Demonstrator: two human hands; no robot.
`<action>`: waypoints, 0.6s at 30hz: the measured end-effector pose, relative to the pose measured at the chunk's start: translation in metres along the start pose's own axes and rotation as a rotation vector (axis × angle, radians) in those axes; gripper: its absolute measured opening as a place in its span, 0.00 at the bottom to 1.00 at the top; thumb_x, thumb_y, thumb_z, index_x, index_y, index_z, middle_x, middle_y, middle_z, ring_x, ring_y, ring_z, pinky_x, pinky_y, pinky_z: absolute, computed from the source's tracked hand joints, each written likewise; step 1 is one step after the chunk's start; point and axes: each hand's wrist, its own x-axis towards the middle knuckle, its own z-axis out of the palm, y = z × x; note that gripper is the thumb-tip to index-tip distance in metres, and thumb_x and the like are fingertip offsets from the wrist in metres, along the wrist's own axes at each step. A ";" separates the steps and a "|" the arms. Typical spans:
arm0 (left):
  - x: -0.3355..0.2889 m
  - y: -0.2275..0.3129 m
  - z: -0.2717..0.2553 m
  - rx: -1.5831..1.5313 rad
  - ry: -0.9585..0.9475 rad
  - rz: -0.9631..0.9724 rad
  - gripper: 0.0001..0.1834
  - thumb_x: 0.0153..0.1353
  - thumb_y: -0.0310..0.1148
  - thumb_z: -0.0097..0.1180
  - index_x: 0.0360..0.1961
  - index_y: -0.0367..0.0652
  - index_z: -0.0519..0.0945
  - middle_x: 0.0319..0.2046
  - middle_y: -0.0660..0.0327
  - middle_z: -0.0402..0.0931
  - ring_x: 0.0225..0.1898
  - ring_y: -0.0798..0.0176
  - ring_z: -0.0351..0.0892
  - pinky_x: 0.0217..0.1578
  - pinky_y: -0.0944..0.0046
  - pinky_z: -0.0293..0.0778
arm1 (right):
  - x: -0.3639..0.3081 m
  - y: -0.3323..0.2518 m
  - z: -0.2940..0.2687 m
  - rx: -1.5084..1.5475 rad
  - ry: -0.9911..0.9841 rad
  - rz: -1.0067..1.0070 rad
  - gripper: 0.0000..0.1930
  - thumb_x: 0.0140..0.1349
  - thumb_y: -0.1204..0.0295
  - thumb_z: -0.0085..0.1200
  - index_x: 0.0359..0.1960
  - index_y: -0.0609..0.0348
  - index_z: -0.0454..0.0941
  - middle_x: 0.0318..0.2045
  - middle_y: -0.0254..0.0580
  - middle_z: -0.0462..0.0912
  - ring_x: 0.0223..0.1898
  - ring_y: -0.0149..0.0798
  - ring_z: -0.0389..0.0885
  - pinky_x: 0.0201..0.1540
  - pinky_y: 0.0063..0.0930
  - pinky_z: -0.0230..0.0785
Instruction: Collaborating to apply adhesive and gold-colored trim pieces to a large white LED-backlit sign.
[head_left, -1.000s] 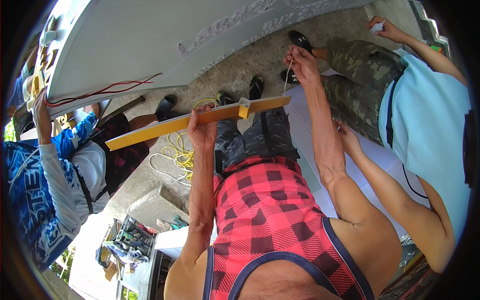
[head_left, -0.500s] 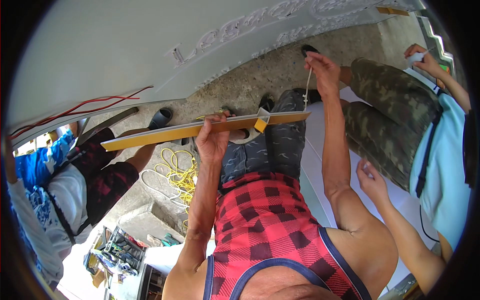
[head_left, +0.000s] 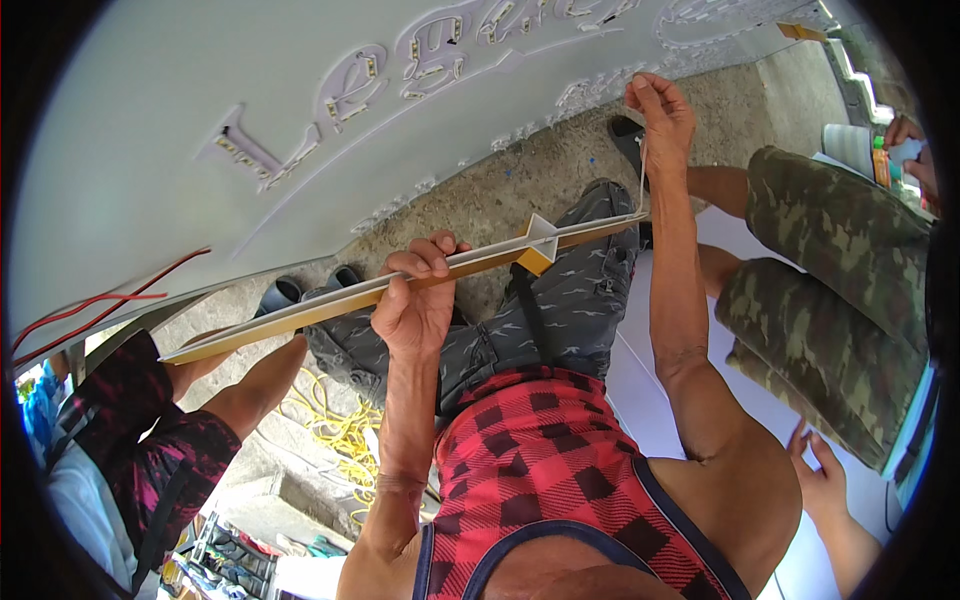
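Observation:
My left hand (head_left: 415, 310) is wrapped round a long, thin, tapering strip (head_left: 315, 312), gold-edged with a white side. A small diamond-shaped hollow section (head_left: 540, 244) sits on the strip to the right of that hand. The strip slants across in front of my body, its right end higher. My right hand (head_left: 665, 125) is raised beyond that end, its thumb and fingers pinched together. A thin whitish cord (head_left: 641, 180) runs from below the right hand's fingers down to the strip's right end. The fingertips partly hide what they pinch.
Ahead is a large grey panel (head_left: 300, 210) with raised lettering and small light modules. Red wires (head_left: 120, 297) stick out at its left edge. Yellow rope (head_left: 345, 440) lies on the floor. One person stands at left; camouflage shorts (head_left: 830, 260) and another person's hand (head_left: 820, 475) are at right.
My right hand has risen and moved right with the cord. The strip tilts more steeply, its left end lower. The panel's lettering now appears farther left, and the person at right has shifted.

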 end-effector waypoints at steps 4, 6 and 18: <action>0.016 -0.010 -0.024 0.003 -0.075 0.059 0.15 0.63 0.44 0.55 0.37 0.42 0.80 0.36 0.56 0.74 0.53 0.52 0.64 0.60 0.46 0.61 | 0.017 0.020 0.012 -0.008 0.014 -0.131 0.10 0.61 0.72 0.60 0.39 0.67 0.77 0.32 0.41 0.83 0.35 0.30 0.80 0.43 0.23 0.72; 0.023 -0.015 -0.036 0.037 -0.120 0.098 0.15 0.63 0.44 0.55 0.37 0.42 0.79 0.37 0.55 0.73 0.54 0.52 0.64 0.60 0.45 0.60 | 0.023 0.030 0.021 -0.016 0.030 -0.207 0.10 0.61 0.72 0.59 0.39 0.67 0.77 0.33 0.42 0.83 0.35 0.30 0.80 0.44 0.22 0.72; 0.050 -0.010 -0.077 0.144 -0.211 0.115 0.13 0.60 0.45 0.61 0.34 0.48 0.81 0.34 0.62 0.74 0.53 0.56 0.61 0.63 0.47 0.51 | 0.055 0.073 0.038 -0.062 0.098 -0.622 0.07 0.61 0.74 0.58 0.37 0.64 0.76 0.33 0.41 0.84 0.33 0.28 0.78 0.39 0.20 0.70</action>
